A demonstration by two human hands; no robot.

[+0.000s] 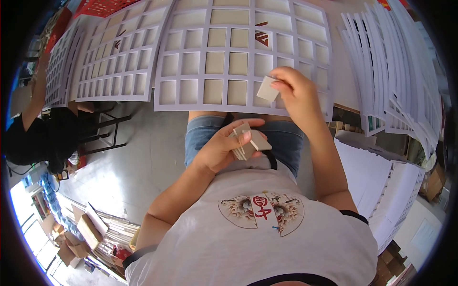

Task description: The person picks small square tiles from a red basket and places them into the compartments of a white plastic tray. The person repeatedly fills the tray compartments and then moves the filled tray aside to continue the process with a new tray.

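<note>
A white grid board (200, 108) with square and oblong openings lies on the table before me. Beige tiles (237, 90) fill its two middle columns; many other openings look paler. My right hand (299, 95) pinches a single beige tile (267, 89) between thumb and fingers above the board's lower right cells. Closer to my body, over my lap, my left hand (222, 148) is closed around a small stack of beige tiles (244, 151), fanned unevenly with one sticking out to the right. Dark red markings (262, 39) show in an opening at the upper right.
A second grid board (114, 93) lies to the left. Several white frames (381, 71) lean together on the right. A red perforated basket (102, 7) sits at the far left, and a person in black (40, 136) is at the left edge. Cardboard boxes (71, 245) stand behind on the floor.
</note>
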